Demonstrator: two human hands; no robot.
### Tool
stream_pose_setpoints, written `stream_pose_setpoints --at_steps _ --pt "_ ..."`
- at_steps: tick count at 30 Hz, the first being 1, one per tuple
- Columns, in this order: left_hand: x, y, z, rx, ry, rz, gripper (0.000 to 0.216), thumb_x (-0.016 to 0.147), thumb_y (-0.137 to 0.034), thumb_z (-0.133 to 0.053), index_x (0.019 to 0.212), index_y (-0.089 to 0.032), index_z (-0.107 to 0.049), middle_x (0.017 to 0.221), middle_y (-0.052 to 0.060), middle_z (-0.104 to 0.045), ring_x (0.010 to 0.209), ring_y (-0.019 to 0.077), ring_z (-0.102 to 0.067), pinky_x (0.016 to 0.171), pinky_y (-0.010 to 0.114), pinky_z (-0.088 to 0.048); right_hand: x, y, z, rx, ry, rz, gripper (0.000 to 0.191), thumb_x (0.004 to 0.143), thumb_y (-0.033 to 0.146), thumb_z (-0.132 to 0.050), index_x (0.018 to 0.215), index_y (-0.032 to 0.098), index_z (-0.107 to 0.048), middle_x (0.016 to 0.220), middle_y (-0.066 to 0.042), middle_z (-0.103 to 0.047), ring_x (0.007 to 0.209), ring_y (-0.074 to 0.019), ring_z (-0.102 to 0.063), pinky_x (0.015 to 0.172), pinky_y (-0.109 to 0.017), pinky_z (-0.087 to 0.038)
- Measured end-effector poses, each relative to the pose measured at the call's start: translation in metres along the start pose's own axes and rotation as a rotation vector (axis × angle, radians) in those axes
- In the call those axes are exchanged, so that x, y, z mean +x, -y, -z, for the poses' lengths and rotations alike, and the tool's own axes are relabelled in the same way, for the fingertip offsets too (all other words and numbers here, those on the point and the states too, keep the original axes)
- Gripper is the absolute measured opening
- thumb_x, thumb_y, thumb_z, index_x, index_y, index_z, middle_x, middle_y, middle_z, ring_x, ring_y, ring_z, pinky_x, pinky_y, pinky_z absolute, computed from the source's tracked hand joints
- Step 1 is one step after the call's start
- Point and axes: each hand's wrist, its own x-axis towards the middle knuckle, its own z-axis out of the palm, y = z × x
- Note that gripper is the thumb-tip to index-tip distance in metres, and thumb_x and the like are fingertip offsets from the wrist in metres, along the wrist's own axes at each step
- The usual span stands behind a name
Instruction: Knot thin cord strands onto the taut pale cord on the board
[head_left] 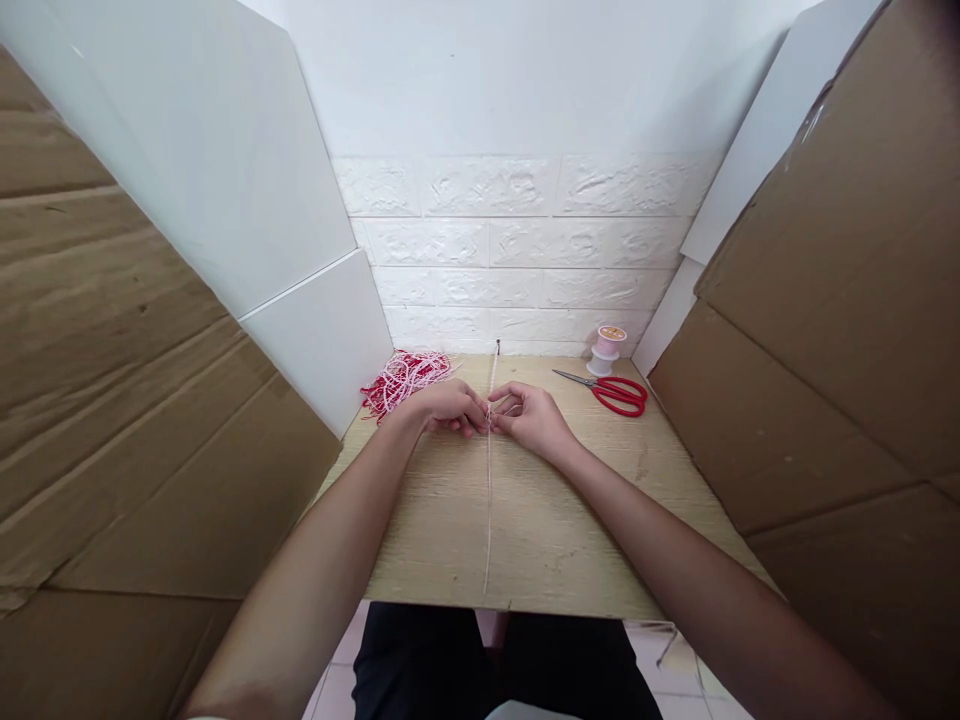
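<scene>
A thin pale cord (pixel 489 510) runs from a small nail (pixel 498 344) at the back of the table down toward the front edge. My left hand (pixel 456 406) pinches the cord from the left, fingers curled. From the right, my right hand (pixel 531 415) grips it with thumb and fingertips at almost the same spot. Between the fingertips the strands bunch together, and a small loop shows near my right fingers. Whether there is a knot at that spot is too small to tell.
A pile of red and white cords (pixel 409 380) lies at the back left. Red-handled scissors (pixel 611 390) and stacked spools of pale thread (pixel 606 350) are at the back right of the wooden table (pixel 435 540). Cardboard panels (pixel 810 380) stand on both sides, a white brick-patterned wall (pixel 517 245) behind.
</scene>
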Motion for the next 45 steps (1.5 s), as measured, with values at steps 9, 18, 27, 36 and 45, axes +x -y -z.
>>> stream_pose_setpoints --at_steps 9,18,27,36,45 --pt "-0.011 -0.007 0.0 0.065 0.039 -0.018 0.025 0.063 -0.029 -0.071 0.08 -0.011 -0.074 0.085 0.009 -0.073 0.057 0.0084 -0.06 0.041 0.016 -0.03 -0.001 0.003 0.001 -0.013 0.001 0.043 0.027 0.073 0.012 -0.068 0.1 0.015 -0.066 0.074 -0.003 -0.07 0.066 -0.0153 -0.068 0.06 -0.024 -0.053" --pt "-0.011 -0.006 0.002 0.081 -0.007 -0.017 0.022 0.065 -0.03 -0.069 0.075 -0.011 -0.071 0.08 0.008 -0.071 0.056 0.0094 -0.061 0.04 0.016 -0.03 0.001 -0.005 -0.001 -0.064 0.001 0.033 0.028 0.073 0.014 -0.066 0.101 0.015 -0.065 0.072 -0.002 -0.069 0.062 -0.0129 -0.065 0.057 -0.021 -0.049" --pt "-0.013 -0.007 0.005 -0.069 -0.057 -0.043 0.023 0.06 -0.027 -0.078 0.076 -0.01 -0.073 0.072 0.006 -0.069 0.064 0.01 -0.062 0.051 0.015 -0.042 -0.003 0.001 -0.002 -0.181 -0.019 0.106 0.011 0.077 0.019 -0.065 0.087 0.015 -0.069 0.077 -0.004 -0.071 0.067 -0.0131 -0.064 0.061 -0.022 -0.049" --pt "-0.014 -0.008 0.004 -0.228 -0.038 -0.018 0.028 0.052 -0.025 -0.086 0.072 -0.01 -0.074 0.076 0.006 -0.07 0.064 0.009 -0.062 0.064 0.019 -0.053 -0.003 0.002 -0.002 -0.257 -0.039 0.076 0.007 0.077 0.023 -0.068 0.078 0.016 -0.071 0.072 -0.004 -0.071 0.062 -0.0134 -0.064 0.055 -0.021 -0.044" --pt "-0.015 -0.008 0.004 -0.218 -0.042 -0.025 0.028 0.051 -0.024 -0.087 0.072 -0.011 -0.075 0.075 0.006 -0.07 0.065 0.01 -0.063 0.063 0.019 -0.053 -0.001 0.005 -0.006 -0.307 -0.067 0.049 0.005 0.073 0.017 -0.066 0.073 0.016 -0.07 0.068 -0.003 -0.07 0.06 -0.0134 -0.062 0.054 -0.021 -0.042"
